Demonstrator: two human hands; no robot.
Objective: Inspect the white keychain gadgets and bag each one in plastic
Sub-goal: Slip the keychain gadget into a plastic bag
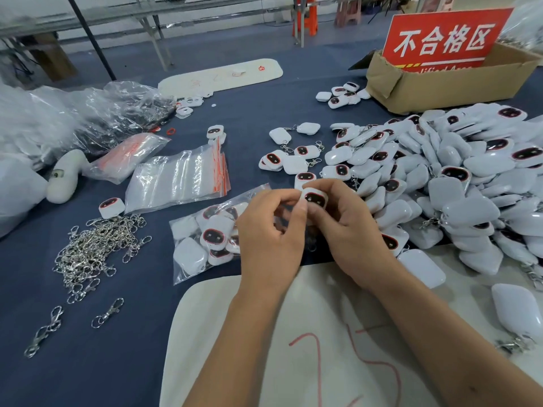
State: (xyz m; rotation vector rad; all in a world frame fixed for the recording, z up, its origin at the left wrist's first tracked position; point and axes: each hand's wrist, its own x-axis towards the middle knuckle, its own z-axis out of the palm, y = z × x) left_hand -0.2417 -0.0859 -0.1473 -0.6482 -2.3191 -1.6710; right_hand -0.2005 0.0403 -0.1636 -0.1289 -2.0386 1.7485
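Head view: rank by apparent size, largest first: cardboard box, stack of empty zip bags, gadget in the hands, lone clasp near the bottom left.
1. cardboard box, though it sits farthest away
2. stack of empty zip bags
3. and 4. unsure: lone clasp spans longer but is thin and nearer; gadget is partly hidden by fingers of the left hand and right hand

factory packing bench | gadget heap (458,177) | reject-area sign (443,39) | zip bags (179,177)

Arms: two bare forearms, no sleeves in view
Left hand (269,242): bare, no glove, ring or watch; short, unpainted thumbnail
Right hand (349,230): bare, no glove, ring or watch
Right forearm: one small dark mark near the frame's lower right
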